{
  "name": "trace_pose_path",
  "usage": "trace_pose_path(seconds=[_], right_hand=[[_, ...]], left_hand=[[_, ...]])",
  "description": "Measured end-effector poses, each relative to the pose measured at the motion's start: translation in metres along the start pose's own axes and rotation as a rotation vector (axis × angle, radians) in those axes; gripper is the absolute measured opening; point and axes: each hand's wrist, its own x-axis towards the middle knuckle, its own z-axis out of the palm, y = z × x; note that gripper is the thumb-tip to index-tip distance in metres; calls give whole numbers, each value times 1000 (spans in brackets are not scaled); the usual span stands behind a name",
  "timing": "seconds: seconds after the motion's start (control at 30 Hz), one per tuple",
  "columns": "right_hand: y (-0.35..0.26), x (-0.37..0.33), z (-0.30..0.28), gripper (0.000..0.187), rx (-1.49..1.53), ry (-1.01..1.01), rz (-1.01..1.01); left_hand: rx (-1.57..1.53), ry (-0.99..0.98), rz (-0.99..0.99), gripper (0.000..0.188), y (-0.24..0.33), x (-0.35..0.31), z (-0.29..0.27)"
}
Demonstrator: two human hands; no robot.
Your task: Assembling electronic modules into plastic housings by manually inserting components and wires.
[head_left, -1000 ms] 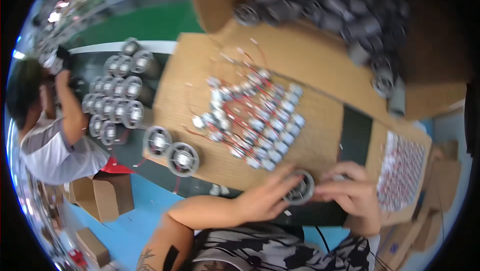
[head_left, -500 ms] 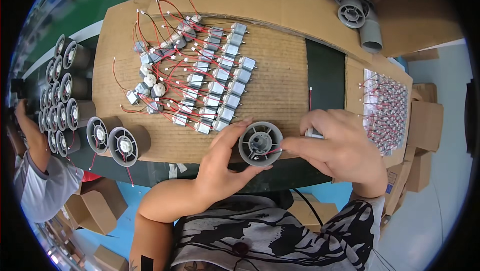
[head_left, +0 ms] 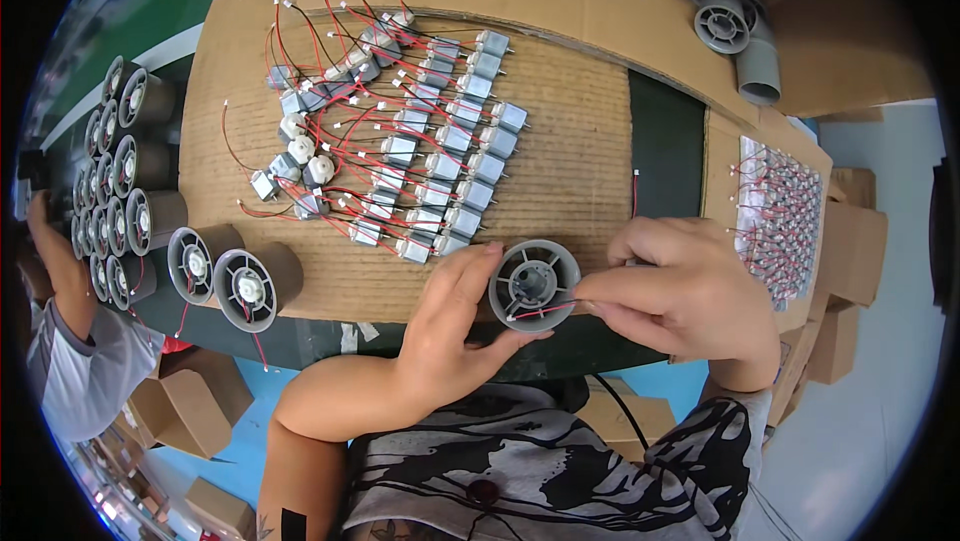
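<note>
Layout: motors (head_left: 441, 165) centre, stacked housings (head_left: 160, 216) left

I'm holding a housing (head_left: 536, 287) between left hand (head_left: 440, 326) and right hand (head_left: 690, 286), before the motors, which are lying on a cardboard sheet (head_left: 580, 131). Co-worker's arm (head_left: 58, 261) is showing farther left. Loose housings (head_left: 757, 76) are sitting in a box (head_left: 850, 61) back right; wired parts (head_left: 775, 226) are lying on a board (head_left: 717, 166) far right.

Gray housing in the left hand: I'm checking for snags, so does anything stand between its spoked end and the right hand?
Nothing visible blocks the right hand: its fingers are at the right rim of the gray housing. A thin red wire runs from them across the near part of the spoked end.
</note>
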Motion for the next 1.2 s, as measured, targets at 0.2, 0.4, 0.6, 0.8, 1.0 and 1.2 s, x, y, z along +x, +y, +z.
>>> trace_pose_path(seconds=[0.2,0.4,0.6,0.8,1.0,1.2], right_hand=[[-6,3,2,16,-159,-91,17],[-13,3,-2,15,-288,-106,11],[-13,4,-1,17,-135,-15,35],[-8,2,8,19,-96,-20,4],[-11,4,0,18,-131,-20,35],[-5,8,6,17,-95,-90,17]], left_hand=[[-29,63,10,73,0,-4,3],[33,51,-54,75,1,-8,3],[11,85,-19,75,-1,-8,2],[6,87,-13,75,-1,-8,3],[12,86,-12,75,0,-7,2],[13,54,-41,74,0,-9,1]])
